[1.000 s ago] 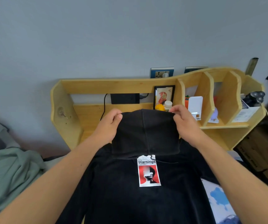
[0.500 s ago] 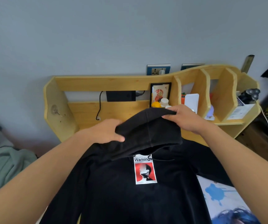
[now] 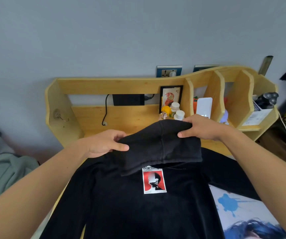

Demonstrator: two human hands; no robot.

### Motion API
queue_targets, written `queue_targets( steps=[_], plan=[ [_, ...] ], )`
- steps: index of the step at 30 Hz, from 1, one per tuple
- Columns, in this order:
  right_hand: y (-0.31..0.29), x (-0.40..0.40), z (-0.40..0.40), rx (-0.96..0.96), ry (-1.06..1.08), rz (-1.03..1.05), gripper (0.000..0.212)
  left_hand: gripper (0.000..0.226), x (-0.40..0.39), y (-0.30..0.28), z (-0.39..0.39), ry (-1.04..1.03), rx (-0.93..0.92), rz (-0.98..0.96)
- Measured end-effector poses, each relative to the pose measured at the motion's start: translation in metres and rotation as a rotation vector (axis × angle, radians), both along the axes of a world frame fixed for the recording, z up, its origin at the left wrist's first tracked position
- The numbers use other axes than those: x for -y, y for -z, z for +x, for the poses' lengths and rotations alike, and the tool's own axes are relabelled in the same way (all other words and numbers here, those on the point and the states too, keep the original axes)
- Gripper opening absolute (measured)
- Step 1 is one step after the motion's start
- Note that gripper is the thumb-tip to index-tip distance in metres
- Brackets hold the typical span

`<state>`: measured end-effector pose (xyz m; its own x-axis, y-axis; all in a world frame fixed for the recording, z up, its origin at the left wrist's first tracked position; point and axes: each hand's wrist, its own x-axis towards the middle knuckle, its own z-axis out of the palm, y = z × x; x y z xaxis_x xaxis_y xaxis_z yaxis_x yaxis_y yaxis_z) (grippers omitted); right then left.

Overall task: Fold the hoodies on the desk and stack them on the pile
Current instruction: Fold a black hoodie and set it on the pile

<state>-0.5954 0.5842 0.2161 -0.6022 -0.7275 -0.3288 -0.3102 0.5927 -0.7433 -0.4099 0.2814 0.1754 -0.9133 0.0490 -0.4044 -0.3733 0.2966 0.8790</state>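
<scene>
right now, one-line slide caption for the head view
Both hands, left hand and right hand, fold the hood of a black hoodie down over its chest print.

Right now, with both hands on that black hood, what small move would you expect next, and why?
Probably lowering the hood flat onto the chest of the black hoodie. The left hand and right hand each pinch a side of it, and its edge already overlaps the top of the printed patch, so laying it down and smoothing it looks like the natural next step.

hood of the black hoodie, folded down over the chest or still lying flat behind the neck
Folded down: the hood lies over the hoodie chest, its edge covering the top of the print.
</scene>
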Motion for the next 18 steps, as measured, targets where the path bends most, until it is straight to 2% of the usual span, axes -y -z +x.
queue_targets(
  steps=[3,6,9,11,13,15,18],
  plan=[
    [0.002,0.001,0.006,0.085,0.053,-0.064,0.026,0.027,-0.004,0.004,0.005,0.061,0.079,0.103],
    [0.008,0.002,0.011,0.123,0.069,-0.108,0.036,0.044,-0.015,0.018,0.008,0.045,0.104,0.139],
    [0.009,0.005,0.019,0.128,0.059,-0.150,0.032,0.051,-0.032,0.035,0.010,-0.108,0.133,0.270],
    [0.007,0.007,0.023,0.127,0.052,-0.171,0.028,0.045,-0.043,0.044,0.011,-0.202,0.156,0.366],
    [0.006,0.008,0.026,0.138,0.040,-0.190,0.026,0.034,-0.055,0.051,0.011,-0.187,0.095,0.270],
    [0.006,0.011,0.031,0.133,0.035,-0.195,0.026,0.039,-0.071,0.053,0.009,-0.262,-0.027,0.105],
    [0.009,0.020,0.040,0.105,0.052,-0.207,0.026,0.043,-0.100,0.049,0.003,-0.372,-0.169,0.014]
  ],
)
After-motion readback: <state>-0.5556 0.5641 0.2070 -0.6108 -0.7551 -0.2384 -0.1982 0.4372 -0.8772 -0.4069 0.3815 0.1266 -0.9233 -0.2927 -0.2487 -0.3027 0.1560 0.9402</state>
